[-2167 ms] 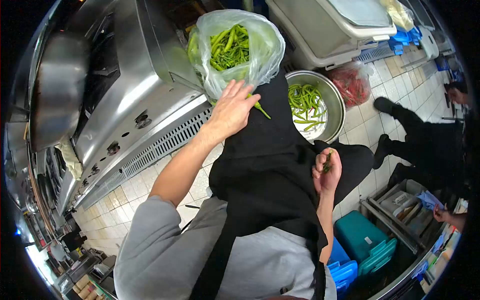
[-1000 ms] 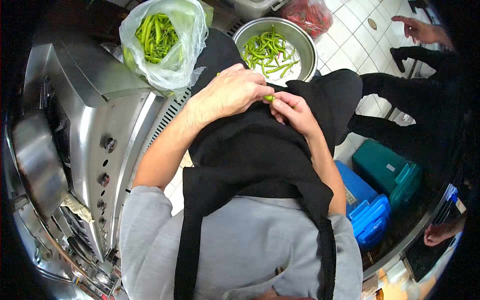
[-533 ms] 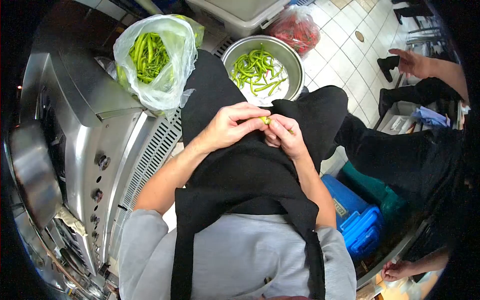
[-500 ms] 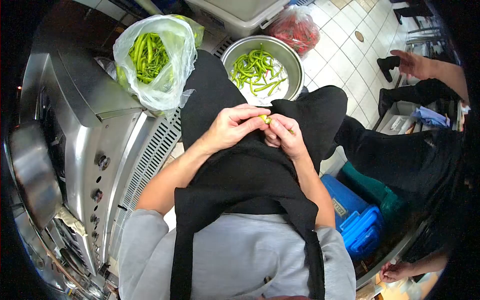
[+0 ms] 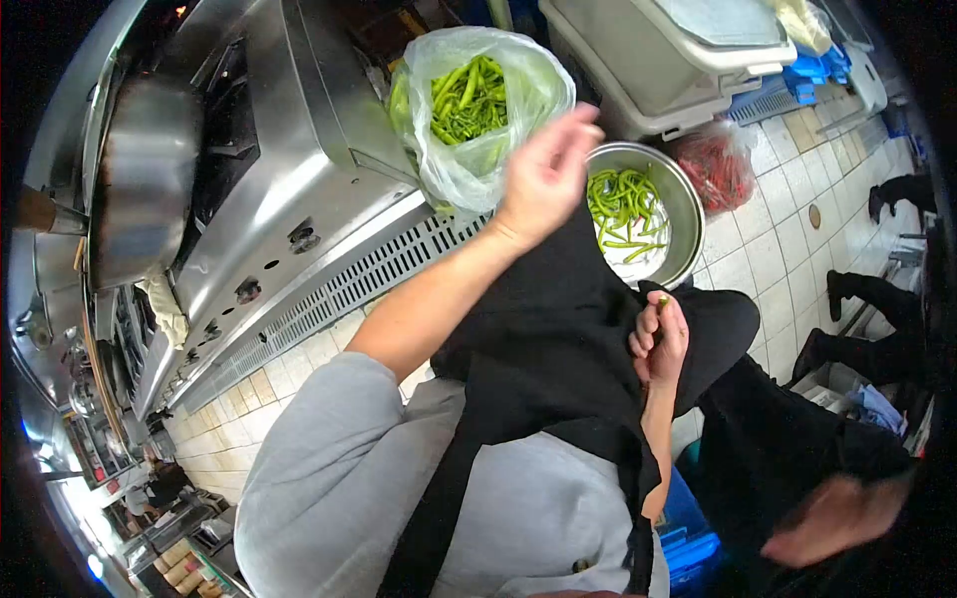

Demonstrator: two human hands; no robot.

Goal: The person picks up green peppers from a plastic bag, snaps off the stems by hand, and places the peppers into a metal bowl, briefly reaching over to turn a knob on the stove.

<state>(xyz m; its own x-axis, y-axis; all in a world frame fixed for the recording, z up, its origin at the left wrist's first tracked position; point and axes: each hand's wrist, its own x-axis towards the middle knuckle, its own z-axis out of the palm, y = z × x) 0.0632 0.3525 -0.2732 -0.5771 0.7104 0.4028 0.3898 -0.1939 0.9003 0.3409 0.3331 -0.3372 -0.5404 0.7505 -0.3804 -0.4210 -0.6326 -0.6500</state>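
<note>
My left hand [image 5: 546, 177] is raised beside the clear plastic bag [image 5: 543, 72], which holds many green chili peppers [image 5: 469, 100]. Its fingers are smeared by motion, so I cannot make out whether anything is in them. Lower down, over my dark apron [image 5: 543, 339], my right hand [image 5: 660, 341] is closed, with a small green chili piece [image 5: 664, 301] showing at the fingertips. Just above that hand stands a round metal bowl [image 5: 688, 214] with several loose green chilies [image 5: 623, 204] on its white bottom.
A plastic bag of red chilies [image 5: 718, 169] sits beyond the bowl, near a large grey bin [image 5: 663, 70]. Along the left runs a steel stove [image 5: 299, 189]. A blurred hand of another person [image 5: 837, 523] is at lower right, and dark-clad legs [image 5: 867, 309] show at right.
My hands, together on a chili before, are now apart. The left has moved up to the bag's side; the right keeps a small green piece. The view has swung left.
</note>
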